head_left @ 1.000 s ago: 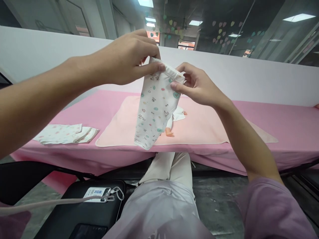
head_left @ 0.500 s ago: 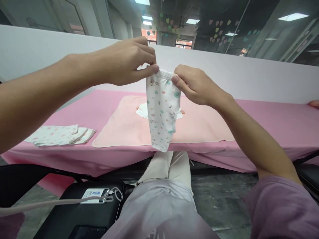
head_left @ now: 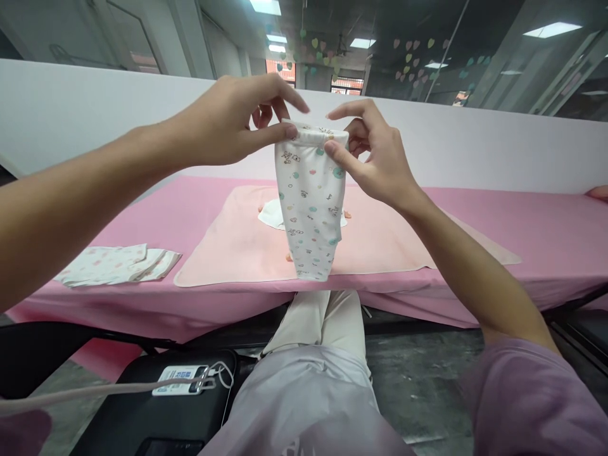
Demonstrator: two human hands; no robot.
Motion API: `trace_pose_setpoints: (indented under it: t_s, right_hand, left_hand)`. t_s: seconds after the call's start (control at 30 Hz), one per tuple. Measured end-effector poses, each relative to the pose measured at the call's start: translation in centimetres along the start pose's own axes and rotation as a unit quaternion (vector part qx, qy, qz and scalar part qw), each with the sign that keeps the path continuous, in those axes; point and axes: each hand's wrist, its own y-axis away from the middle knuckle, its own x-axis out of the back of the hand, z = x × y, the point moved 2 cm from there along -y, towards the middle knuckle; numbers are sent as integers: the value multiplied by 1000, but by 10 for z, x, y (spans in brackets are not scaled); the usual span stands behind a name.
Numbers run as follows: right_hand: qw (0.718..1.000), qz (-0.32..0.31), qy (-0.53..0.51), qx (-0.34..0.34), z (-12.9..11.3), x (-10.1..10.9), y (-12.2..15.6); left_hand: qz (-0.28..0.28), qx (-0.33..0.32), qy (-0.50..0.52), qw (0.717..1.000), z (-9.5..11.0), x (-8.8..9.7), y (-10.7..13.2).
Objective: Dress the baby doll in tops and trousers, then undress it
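White baby pants printed with small green, pink and dark figures hang upright in the air, their waistband at the top. My left hand grips the waistband's left end between thumb and curled fingers, its index finger raised. At the right end, my right hand pinches the band with the thumb in front, index finger also lifted. Behind the pants, a doll in a white top lies on a peach mat; the pants hide most of it.
The mat lies on a pink-covered table against a white partition. Folded printed cloths sit at the table's left. A black chair with a white device and cable stands at lower left. Someone's hand shows at the right edge.
Both index fingers have lifted off the waistband, and the band's top has opened slightly. The pants' lower end has swung a little to the right and flattened out.
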Motion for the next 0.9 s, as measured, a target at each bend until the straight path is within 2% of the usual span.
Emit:
trace_pose_setpoints:
  t_s: [0.13, 0.27, 0.47, 0.57, 0.7, 0.9]
  right_hand:
    - [1000, 7, -11, -5, -1, -1, 0]
    - [998, 30, -54, 0, 0, -4, -1]
    - [998, 42, -55, -7, 1, -2, 2]
    - [998, 40, -57, -2, 1, -2, 5]
    - [997, 43, -63, -5, 2, -8, 7]
    - [991, 65, -106, -49, 18, -19, 0]
  left_hand:
    - [-16, -29, -22, 999, -4, -6, 2]
    - [-9, -61, 2, 998, -7, -14, 8]
    - [51, -31, 29, 998, -2, -17, 13]
    - [50, -10, 71, 996, 0, -15, 12]
    - [-6, 34, 93, 995, 7, -11, 1]
    - [-143, 61, 36, 987, 22, -9, -41]
